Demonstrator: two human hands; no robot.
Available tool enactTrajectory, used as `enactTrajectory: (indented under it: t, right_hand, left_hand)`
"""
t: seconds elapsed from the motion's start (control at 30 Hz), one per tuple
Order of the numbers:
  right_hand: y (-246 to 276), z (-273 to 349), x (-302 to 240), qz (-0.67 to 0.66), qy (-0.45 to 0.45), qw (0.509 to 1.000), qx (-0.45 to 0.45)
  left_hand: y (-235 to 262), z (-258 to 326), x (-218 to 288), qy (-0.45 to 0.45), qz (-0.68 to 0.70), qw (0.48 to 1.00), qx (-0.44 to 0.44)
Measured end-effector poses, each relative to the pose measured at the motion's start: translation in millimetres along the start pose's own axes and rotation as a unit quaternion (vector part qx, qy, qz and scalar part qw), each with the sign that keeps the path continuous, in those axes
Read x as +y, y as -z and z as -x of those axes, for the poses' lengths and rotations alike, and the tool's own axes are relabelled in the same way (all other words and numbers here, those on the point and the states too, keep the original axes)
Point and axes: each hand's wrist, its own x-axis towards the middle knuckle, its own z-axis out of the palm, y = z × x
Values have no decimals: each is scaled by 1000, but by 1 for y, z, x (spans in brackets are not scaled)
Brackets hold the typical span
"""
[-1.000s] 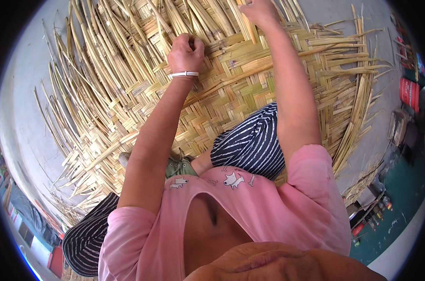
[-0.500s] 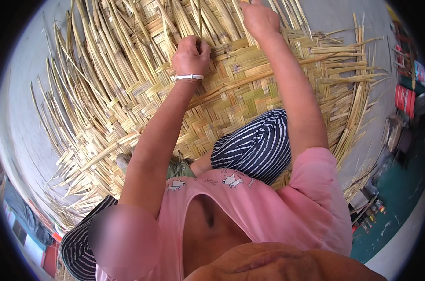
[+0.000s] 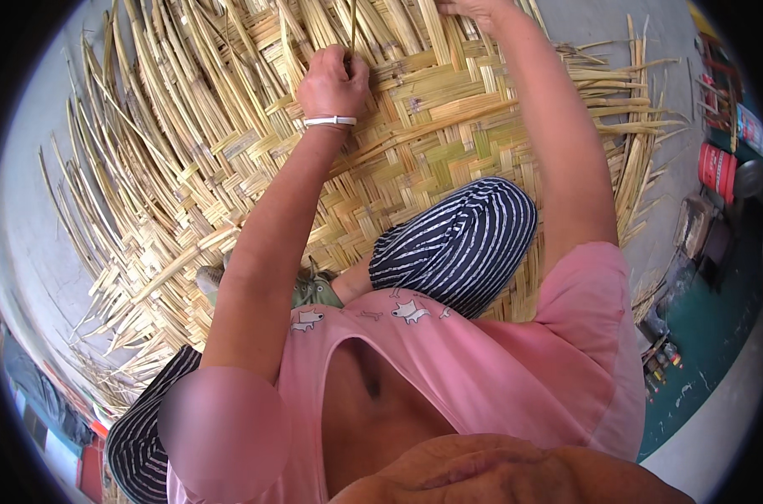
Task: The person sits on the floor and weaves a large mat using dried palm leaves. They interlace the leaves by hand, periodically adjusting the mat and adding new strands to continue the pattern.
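A large mat woven from flat reed strips [image 3: 436, 172] spreads under and in front of me, pale yellow with greenish bands. My left hand [image 3: 333, 82] rests on its far middle part, fingers closed around a thin upright reed strip [image 3: 353, 29]. Farther off and to the right, my right hand [image 3: 481, 10] is at the picture's upper edge, which cuts off part of it. Its fingers curl in above a broad, pale strip standing out of the weave; what they grip cannot be made out.
Long loose strip ends [image 3: 167, 109] fan out at the far left, and more [image 3: 629, 126] stick out at the right. My knee in striped cloth [image 3: 461, 244] lies on the mat. Grey floor [image 3: 41, 218] surrounds it. A red bucket [image 3: 718, 172] stands at the right.
My right hand has moved farther away and slightly right, partly leaving the picture at the top. The left hand keeps its hold on the thin strip and sits slightly higher in the picture.
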Motion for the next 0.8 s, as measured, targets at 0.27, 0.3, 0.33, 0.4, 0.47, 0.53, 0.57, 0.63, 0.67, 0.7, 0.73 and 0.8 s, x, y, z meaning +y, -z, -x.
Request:
enactTrajectory:
  t: [0.27, 0.3, 0.33, 0.4, 0.47, 0.53, 0.57, 0.63, 0.67, 0.7, 0.73, 0.8]
  right_hand:
    - [-34, 33, -37, 292, 110, 950, -14]
    - [-34, 35, -38, 371, 96, 923, 43]
    - [-35, 35, -42, 392, 97, 914, 48]
    - [-37, 34, -43, 434, 99, 894, 56]
    - [-36, 4, -24, 492, 91, 864, 64]
    - [-37, -12, -17, 518, 91, 848, 64]
    - [-37, -14, -17, 515, 93, 850, 62]
    - [-40, -16, -21, 478, 61, 875, 46]
    - [-42, -13, -29, 441, 24, 896, 31]
    - [-44, -10, -30, 404, -14, 915, 16]
    - [-42, -12, -22, 322, -22, 947, 5]
    - [-32, -21, -4, 152, -35, 988, -16]
  left_hand:
    - [0, -1, 1, -13, -8, 1000, 2]
    - [1, 0, 2, -8, -6, 1000, 0]
    - [1, 1, 3, -3, -4, 1000, 0]
    - [3, 0, 2, 2, -7, 1000, -2]
    - [2, 0, 4, 0, -8, 1000, -11]
    - [0, 1, 3, 1, 1, 1000, -5]
    - [0, 1, 3, 2, 4, 1000, -2]
    - [0, -1, 1, -6, -1, 1000, 8]
    - [-1, 1, -1, -8, -5, 1000, 8]
    - [-1, 2, -3, -14, 0, 1000, 13]
    - [-2, 1, -4, -21, 9, 1000, 17]
    - [-5, 2, -5, 1, 27, 1000, 15]
